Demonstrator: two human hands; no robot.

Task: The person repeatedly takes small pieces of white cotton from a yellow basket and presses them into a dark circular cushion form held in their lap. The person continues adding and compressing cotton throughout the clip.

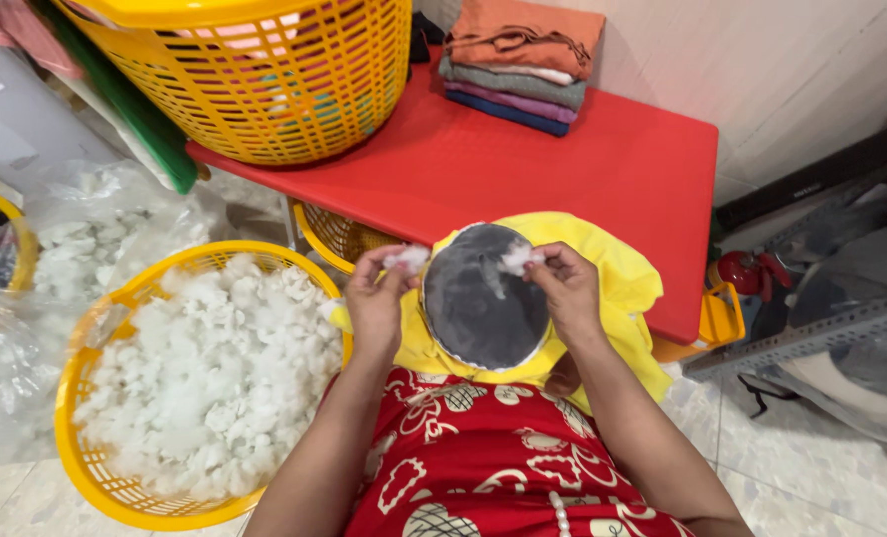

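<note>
Red plastic desk (603,159) fills 12 to 2 o'clock, smooth and flat. At 11 o'clock on it, a tall yellow lattice basket (265,89) with clothes inside; at 12, a stack of folded cloths (518,65), orange on top, then grey, purple, blue. At 8 o'clock on the floor, a round yellow mesh basket (95,477) heaped with white stuffing (205,378), fluffy and clumpy; more of it in a clear plastic bag (76,239) at 9–10 o'clock. Centre frame, held over the lap: a yellow fabric piece (613,268), soft, with a round dark grey patch (483,298) edged in white.

Left hand (376,303) at the patch's 10 o'clock edge, fingers (389,264) pinched on a white fluff tuft (407,259). Right hand (568,288) at the 2 o'clock edge, fingers pinched on a second fluff bit (516,261).

Step, as judged: stuffing in hand, fluff going in at the patch rim. Next move likely calls for pushing both tufts inward while keeping the opening spread; opening itself not clearly visible.
</note>
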